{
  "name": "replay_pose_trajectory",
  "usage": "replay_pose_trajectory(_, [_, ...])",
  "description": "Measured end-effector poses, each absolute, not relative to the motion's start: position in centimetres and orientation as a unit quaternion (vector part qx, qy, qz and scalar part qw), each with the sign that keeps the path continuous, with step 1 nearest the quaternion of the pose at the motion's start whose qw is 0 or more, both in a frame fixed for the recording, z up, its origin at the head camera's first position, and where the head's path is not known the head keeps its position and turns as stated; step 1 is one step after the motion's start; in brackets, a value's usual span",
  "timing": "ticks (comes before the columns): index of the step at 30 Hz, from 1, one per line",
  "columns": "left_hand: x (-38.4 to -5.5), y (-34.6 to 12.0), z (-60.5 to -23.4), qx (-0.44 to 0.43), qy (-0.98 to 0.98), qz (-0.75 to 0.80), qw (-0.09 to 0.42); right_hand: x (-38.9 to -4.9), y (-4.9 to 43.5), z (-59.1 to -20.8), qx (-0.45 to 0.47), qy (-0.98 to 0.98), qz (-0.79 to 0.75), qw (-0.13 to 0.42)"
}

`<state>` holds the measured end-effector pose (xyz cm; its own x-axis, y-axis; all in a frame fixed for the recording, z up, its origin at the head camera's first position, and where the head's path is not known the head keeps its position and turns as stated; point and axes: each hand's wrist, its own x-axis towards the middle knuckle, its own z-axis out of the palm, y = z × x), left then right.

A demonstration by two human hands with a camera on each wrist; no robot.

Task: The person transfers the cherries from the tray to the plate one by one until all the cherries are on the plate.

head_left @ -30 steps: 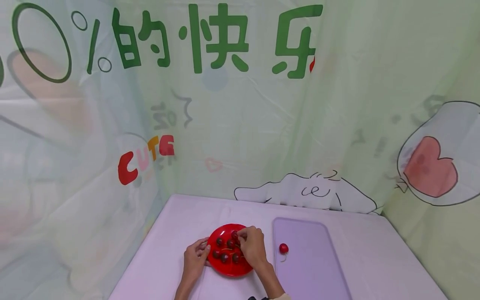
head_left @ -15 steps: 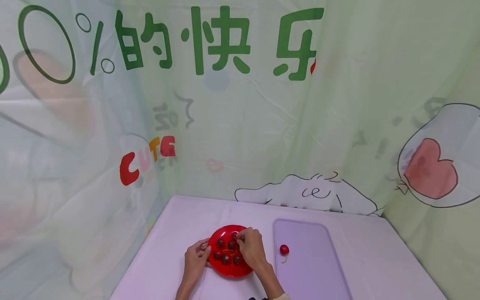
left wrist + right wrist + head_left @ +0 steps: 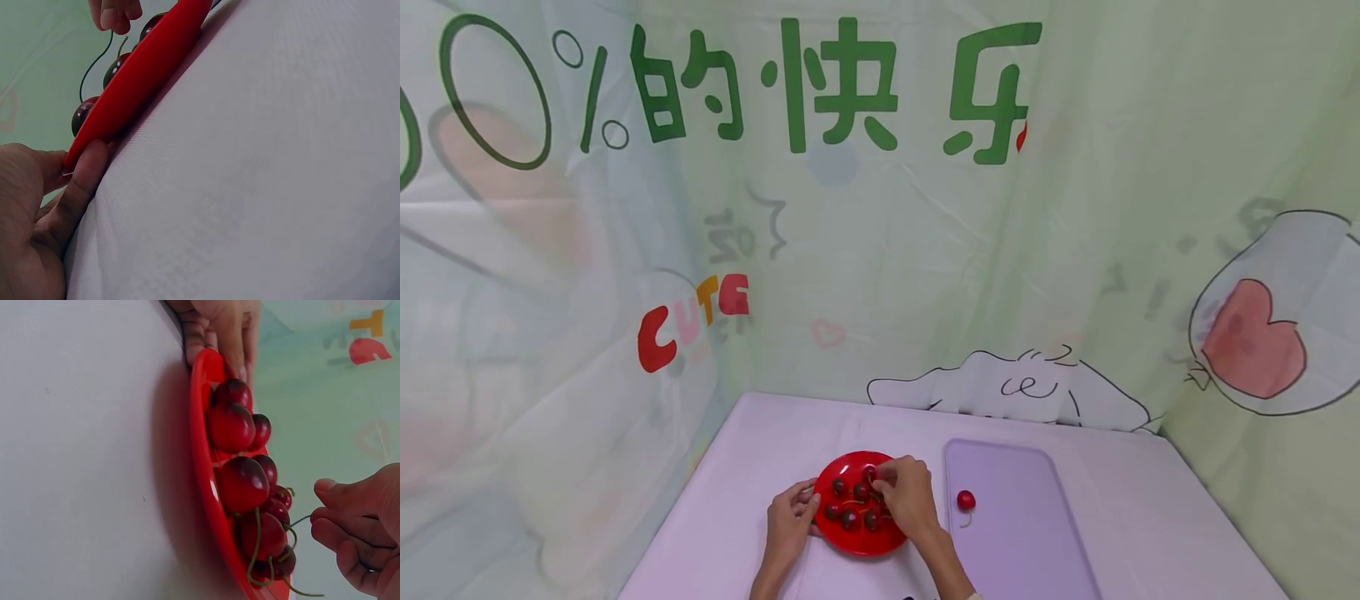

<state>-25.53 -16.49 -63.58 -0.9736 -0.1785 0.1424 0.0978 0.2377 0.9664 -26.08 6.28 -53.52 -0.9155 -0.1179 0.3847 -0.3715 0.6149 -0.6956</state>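
Observation:
My left hand (image 3: 788, 521) grips the left rim of a round red plate (image 3: 880, 546), thumb above and fingers underneath. Several dark red cherries (image 3: 240, 484) with green stems lie on this plate. Over its right side hovers my right hand (image 3: 910, 497), its fingertips close to the cherry (image 3: 870, 473) at the far side. In the right wrist view the thumb (image 3: 344, 495) and index finger stand apart, with nothing visible between them. Off to the right, a single bright red cherry (image 3: 966, 500) with a stem lies on a lilac tray (image 3: 1022, 533).
The tray stands to the right of the plate on a table with a pale lilac cover (image 3: 805, 425). A printed curtain (image 3: 880, 275) closes off the back and both sides.
The right thumb and index finger look slightly farther apart at the far cherry. The left hand and plate stay in place; the view has shifted a little.

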Motion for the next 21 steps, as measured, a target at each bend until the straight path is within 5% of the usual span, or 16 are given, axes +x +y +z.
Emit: replay_pose_trajectory(21, [-25.3,-16.4,-63.9,0.03,-0.781,-0.613,0.114,-25.7,13.9,-52.9,0.034,-0.867,0.406,0.286])
